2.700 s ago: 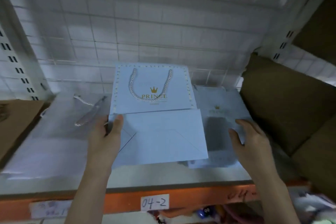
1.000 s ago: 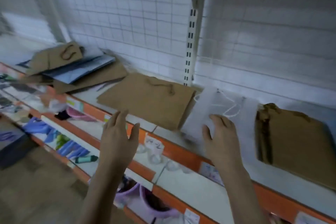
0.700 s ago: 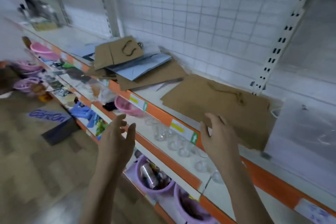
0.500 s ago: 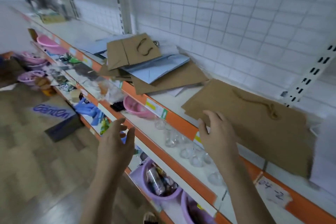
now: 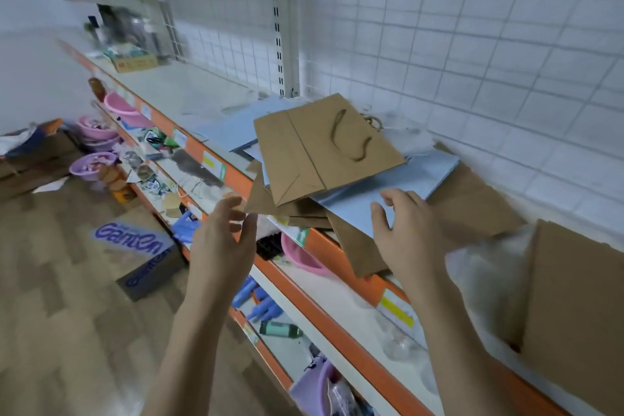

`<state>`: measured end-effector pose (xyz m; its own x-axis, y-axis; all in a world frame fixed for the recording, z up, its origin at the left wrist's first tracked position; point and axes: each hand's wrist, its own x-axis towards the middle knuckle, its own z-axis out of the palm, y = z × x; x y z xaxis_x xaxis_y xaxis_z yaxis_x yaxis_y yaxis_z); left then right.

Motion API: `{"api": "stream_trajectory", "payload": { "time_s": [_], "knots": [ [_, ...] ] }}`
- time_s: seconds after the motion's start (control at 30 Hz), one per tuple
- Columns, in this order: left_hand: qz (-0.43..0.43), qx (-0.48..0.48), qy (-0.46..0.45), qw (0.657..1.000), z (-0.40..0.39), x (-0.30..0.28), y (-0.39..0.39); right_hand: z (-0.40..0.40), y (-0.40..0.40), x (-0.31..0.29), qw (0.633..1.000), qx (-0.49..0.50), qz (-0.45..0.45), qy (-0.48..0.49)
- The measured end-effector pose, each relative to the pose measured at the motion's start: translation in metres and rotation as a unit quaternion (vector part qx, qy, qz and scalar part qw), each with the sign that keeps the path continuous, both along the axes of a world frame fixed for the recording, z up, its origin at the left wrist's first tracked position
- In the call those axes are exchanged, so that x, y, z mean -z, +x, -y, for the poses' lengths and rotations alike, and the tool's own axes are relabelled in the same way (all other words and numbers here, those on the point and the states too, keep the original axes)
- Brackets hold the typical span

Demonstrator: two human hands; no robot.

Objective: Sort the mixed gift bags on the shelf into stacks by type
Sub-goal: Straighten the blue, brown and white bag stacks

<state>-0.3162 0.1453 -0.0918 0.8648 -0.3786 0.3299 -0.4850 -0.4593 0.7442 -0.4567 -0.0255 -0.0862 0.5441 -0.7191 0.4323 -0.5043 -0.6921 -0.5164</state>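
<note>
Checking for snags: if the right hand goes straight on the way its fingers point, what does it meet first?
Probably the light blue bag under the brown bag; the right hand is already over its near edge, though depth is unclear.

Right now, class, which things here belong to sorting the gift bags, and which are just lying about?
Part of the job:
flat brown kraft-paper bag with twisted handle
flat pale-blue paper bag
left hand
right hand

Just lying about:
pink plastic bowl
dark printed cardboard box

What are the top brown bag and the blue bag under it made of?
Brown bag: likely kraft paper, matte, with crisp fold creases and a twisted cord handle. Blue bag: seemingly coated paper or card, smooth with a slight sheen; the blur leaves it open.
</note>
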Motion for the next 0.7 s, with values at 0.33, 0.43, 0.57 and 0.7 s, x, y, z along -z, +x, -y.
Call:
{"api": "stream_trajectory", "payload": {
  "time_s": [0.33,0.43,0.57,0.7],
  "knots": [
    [-0.018,0.059,-0.007,0.998,0.040,0.014,0.092,0.005,0.077,0.000,0.991,0.099,-0.062,0.060],
    [0.002,0.103,0.001,0.995,0.060,0.011,0.124,0.005,0.095,0.001,0.981,0.159,-0.075,0.081],
    [0.008,0.177,-0.005,0.984,0.082,0.000,0.164,0.003,0.108,0.000,0.964,0.209,-0.072,0.147],
    [0.011,0.232,-0.014,0.973,0.099,-0.002,0.193,0.003,0.116,-0.007,0.944,0.288,-0.022,0.159]
  ]
}}
